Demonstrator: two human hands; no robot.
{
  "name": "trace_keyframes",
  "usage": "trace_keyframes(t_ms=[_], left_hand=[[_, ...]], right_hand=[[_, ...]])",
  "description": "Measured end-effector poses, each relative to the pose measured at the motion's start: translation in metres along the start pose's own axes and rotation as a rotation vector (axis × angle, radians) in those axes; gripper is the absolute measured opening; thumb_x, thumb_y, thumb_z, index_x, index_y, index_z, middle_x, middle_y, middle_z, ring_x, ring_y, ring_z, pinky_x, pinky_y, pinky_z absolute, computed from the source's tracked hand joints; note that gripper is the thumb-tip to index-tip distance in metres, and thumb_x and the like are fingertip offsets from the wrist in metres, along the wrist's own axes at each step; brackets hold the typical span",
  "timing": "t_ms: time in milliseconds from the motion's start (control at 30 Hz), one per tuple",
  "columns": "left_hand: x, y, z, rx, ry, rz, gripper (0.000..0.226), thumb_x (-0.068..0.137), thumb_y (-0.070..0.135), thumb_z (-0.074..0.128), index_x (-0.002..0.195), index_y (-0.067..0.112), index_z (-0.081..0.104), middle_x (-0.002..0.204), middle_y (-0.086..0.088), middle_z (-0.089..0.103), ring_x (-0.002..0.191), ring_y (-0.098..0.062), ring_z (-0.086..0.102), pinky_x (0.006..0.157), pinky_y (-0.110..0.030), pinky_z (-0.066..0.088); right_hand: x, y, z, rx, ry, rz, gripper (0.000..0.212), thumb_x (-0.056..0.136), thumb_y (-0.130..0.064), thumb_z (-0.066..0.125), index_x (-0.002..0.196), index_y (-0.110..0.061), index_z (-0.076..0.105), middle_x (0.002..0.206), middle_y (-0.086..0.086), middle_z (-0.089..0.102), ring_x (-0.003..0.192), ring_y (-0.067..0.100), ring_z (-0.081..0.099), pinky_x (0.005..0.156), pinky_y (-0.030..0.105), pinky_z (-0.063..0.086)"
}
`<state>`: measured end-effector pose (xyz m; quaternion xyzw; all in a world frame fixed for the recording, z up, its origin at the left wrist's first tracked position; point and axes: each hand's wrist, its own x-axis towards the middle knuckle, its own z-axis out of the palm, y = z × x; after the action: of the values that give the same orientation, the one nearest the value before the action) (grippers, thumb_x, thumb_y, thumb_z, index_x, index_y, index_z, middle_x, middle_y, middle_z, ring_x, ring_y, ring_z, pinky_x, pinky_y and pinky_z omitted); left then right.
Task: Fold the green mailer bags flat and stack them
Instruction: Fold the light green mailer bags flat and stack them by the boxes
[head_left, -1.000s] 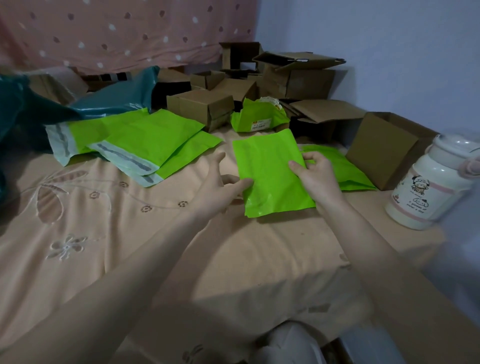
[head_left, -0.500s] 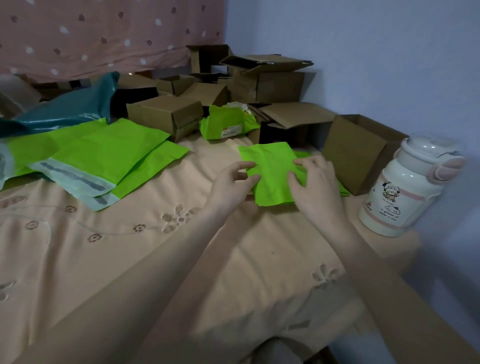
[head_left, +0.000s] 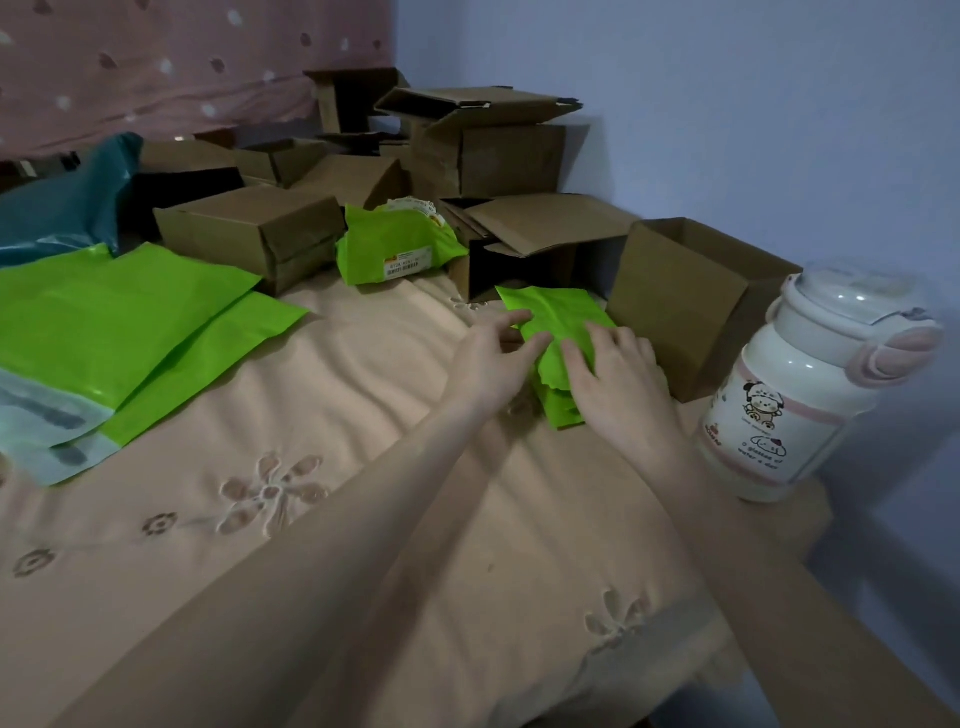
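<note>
Both bare forearms reached forward from the bottom edge, converging; the left hand (head_left: 491, 358) lay palm down with fingers extended and slightly spread, thumb tucked under; the right hand (head_left: 615, 376) lay flat beside it, fingers straight and pressing downward, apparently touching the left hand's fingertips.

Quantities in view: two hands, the left hand (head_left: 488, 364) and the right hand (head_left: 618, 384). One white bottle (head_left: 795, 395). One teal bag (head_left: 62, 202). One labelled green parcel (head_left: 395, 249). The cardboard boxes (head_left: 249, 228) overlap; their count cannot be determined.
</note>
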<state>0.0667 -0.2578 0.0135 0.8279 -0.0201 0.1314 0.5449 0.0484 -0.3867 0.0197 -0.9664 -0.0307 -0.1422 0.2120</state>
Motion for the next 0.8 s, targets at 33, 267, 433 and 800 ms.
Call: trace_keyframes(t_ms=[33, 267, 433, 800], left_hand=[[0.0, -0.002, 0.001, 0.074, 0.001, 0.027, 0.04, 0.086, 0.033, 0.064, 0.123, 0.016, 0.061, 0.097, -0.009, 0.063, 0.093, -0.022, 0.06, 0.088, -0.028, 0.045], [0.005, -0.019, 0.008, 0.465, 0.014, 0.25, 0.049, 0.089, 0.045, 0.055, 0.129, 0.018, 0.055, 0.139, -0.005, 0.04, 0.13, -0.024, 0.034, 0.109, -0.036, 0.028], [0.006, -0.019, 0.012, 0.467, -0.171, 0.183, 0.055, 0.095, 0.046, 0.041, 0.144, 0.021, 0.034, 0.155, 0.004, 0.023, 0.142, -0.018, 0.021, 0.115, -0.035, 0.02], [-0.004, -0.013, 0.005, 0.452, -0.207, 0.158, 0.061, 0.095, 0.048, 0.04, 0.145, 0.017, 0.026, 0.159, -0.001, 0.009, 0.145, -0.017, 0.013, 0.116, -0.042, 0.018]], right_hand=[[0.002, 0.002, 0.002, -0.02, -0.01, 0.0, 0.05, 0.099, -0.04, 0.034, 0.141, -0.013, 0.037, 0.139, 0.015, 0.042, 0.127, 0.033, 0.035, 0.103, 0.044, 0.03], [0.01, 0.012, 0.011, -0.049, -0.017, -0.009, 0.05, 0.096, -0.032, 0.041, 0.138, -0.006, 0.039, 0.149, 0.018, 0.031, 0.138, 0.031, 0.027, 0.113, 0.049, 0.02], [0.009, 0.017, 0.017, -0.059, -0.09, -0.006, 0.056, 0.099, -0.038, 0.03, 0.149, -0.017, 0.017, 0.154, 0.016, 0.022, 0.144, 0.03, 0.016, 0.114, 0.053, 0.014], [0.005, 0.014, 0.006, -0.069, -0.101, -0.048, 0.057, 0.1, -0.042, 0.028, 0.151, -0.022, 0.014, 0.159, 0.011, 0.007, 0.147, 0.025, 0.004, 0.115, 0.053, 0.005]])
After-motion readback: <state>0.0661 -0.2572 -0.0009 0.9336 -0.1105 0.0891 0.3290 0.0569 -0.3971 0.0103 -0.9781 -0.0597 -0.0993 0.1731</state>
